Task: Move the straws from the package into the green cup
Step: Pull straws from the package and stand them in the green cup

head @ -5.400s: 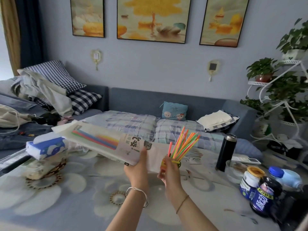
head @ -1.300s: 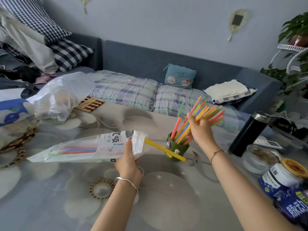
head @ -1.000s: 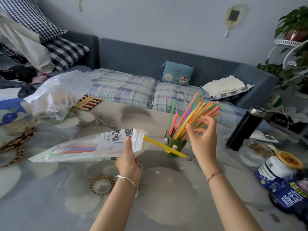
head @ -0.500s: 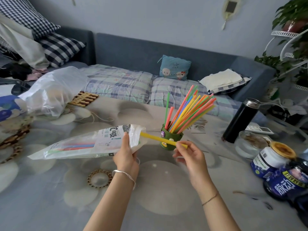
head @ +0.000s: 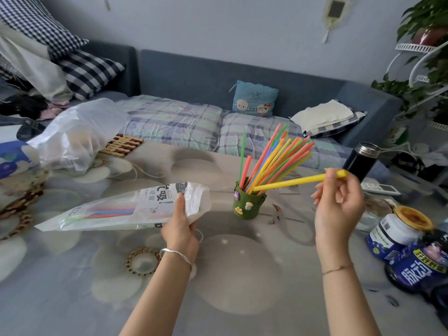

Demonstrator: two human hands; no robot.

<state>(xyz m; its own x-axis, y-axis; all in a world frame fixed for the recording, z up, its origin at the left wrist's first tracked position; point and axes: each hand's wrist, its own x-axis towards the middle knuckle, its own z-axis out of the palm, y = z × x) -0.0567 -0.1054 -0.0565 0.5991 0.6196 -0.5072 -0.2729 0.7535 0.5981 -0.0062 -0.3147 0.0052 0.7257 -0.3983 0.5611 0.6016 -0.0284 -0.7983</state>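
A small green cup (head: 249,204) with little figures on its side stands at the middle of the table, full of several coloured straws (head: 276,158) that fan up and to the right. My left hand (head: 180,221) grips the open end of the clear plastic straw package (head: 116,209), which lies nearly flat and points left, with a few straws still inside. My right hand (head: 338,202) pinches a yellow straw (head: 295,181) near its right end. The straw lies almost level, and its left tip is at the cup's rim among the other straws.
A black flask (head: 361,161), a glass dish and several jars (head: 397,232) crowd the table's right side. A crumpled plastic bag (head: 72,137), a tissue pack (head: 12,158) and woven coasters sit at the left. A sofa with cushions runs behind the table.
My right hand let go of the straws in the cup, took the yellow straw that stuck out of the package, pulled it free and carried it right, over to the cup.
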